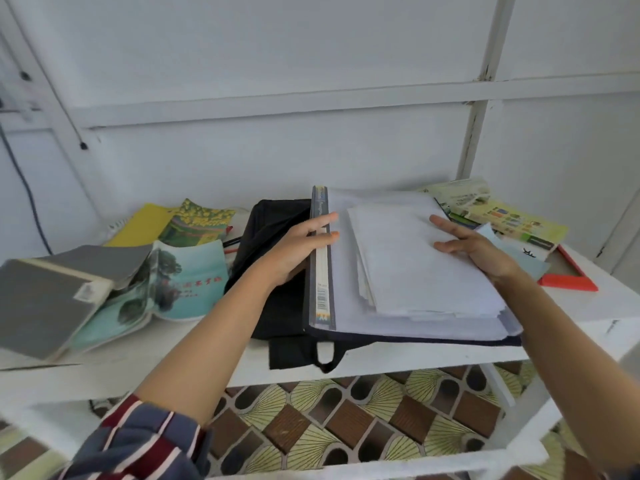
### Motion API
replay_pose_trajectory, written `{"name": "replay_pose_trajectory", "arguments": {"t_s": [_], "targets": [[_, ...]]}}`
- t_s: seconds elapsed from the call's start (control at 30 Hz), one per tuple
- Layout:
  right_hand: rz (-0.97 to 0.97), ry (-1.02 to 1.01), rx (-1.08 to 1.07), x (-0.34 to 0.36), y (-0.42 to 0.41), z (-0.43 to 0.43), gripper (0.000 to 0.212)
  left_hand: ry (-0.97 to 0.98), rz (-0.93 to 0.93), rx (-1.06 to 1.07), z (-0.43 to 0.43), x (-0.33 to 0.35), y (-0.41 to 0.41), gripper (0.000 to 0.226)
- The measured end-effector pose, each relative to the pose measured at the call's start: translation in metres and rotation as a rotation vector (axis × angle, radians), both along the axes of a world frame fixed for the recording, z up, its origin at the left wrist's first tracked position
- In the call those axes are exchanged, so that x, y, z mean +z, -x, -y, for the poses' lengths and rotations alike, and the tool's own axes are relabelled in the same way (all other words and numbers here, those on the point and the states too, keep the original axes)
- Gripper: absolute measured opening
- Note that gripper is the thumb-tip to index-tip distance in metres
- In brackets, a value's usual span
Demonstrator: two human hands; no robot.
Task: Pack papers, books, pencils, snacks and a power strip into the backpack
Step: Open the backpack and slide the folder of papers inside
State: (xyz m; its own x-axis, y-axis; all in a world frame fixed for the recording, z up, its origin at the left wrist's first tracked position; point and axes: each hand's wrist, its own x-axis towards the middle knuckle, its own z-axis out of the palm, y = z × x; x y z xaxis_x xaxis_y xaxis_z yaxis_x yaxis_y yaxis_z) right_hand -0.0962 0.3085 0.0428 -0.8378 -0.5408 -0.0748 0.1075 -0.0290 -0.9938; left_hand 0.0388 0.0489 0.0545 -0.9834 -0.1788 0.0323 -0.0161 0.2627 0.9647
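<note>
The left hand [299,249] lays straight, close-set fingers across the book spine [320,282]; the right hand [476,245] rests spread fingers on the papers [415,271] between both fingertips. The backpack [273,299] lies under the left palm; the table [398,355] edge runs below the wrists

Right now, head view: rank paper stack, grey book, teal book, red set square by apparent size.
1. paper stack
2-3. grey book and teal book: look alike; grey sits nearer the camera, teal is partly covered, so unranked
4. red set square
</note>
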Motion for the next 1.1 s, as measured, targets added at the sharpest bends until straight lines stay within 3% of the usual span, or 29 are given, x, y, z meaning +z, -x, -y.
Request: {"name": "replay_pose_trajectory", "arguments": {"t_s": [0.13, 0.17, 0.23, 0.37, 0.57, 0.83, 1.0, 1.1], "targets": [[-0.006, -0.035, -0.007, -0.014, -0.03, 0.007, 0.055, -0.194, -0.047, 0.153, 0.022, -0.023, -0.026, 0.028], [-0.012, -0.053, -0.007, -0.017, -0.035, 0.007, 0.055, -0.127, -0.015, 0.207, 0.024, -0.029, -0.03, 0.025], [-0.008, -0.075, 0.005, -0.022, -0.042, 0.006, 0.056, 0.19, 0.062, 0.24, 0.031, -0.043, -0.032, 0.023], [0.017, -0.099, 0.052, -0.025, -0.057, 0.004, 0.057, 0.825, 0.142, 0.062, 0.049, -0.071, -0.028, 0.021], [0.049, -0.126, 0.064, -0.031, -0.073, -0.01, 0.056, 1.236, 0.147, 0.02, 0.054, -0.08, -0.024, 0.036], [0.067, -0.202, 0.064, -0.047, -0.087, -0.026, 0.055, 1.217, 0.118, 0.012, 0.069, -0.088, -0.008, 0.022], [0.037, -0.232, 0.049, -0.045, -0.087, -0.038, 0.055, 1.167, 0.021, 0.048, 0.076, -0.088, 0.003, 0.042], [0.034, -0.251, 0.042, -0.043, -0.083, -0.045, 0.056, 1.141, -0.019, 0.066, 0.076, -0.088, 0.009, 0.038]]}}
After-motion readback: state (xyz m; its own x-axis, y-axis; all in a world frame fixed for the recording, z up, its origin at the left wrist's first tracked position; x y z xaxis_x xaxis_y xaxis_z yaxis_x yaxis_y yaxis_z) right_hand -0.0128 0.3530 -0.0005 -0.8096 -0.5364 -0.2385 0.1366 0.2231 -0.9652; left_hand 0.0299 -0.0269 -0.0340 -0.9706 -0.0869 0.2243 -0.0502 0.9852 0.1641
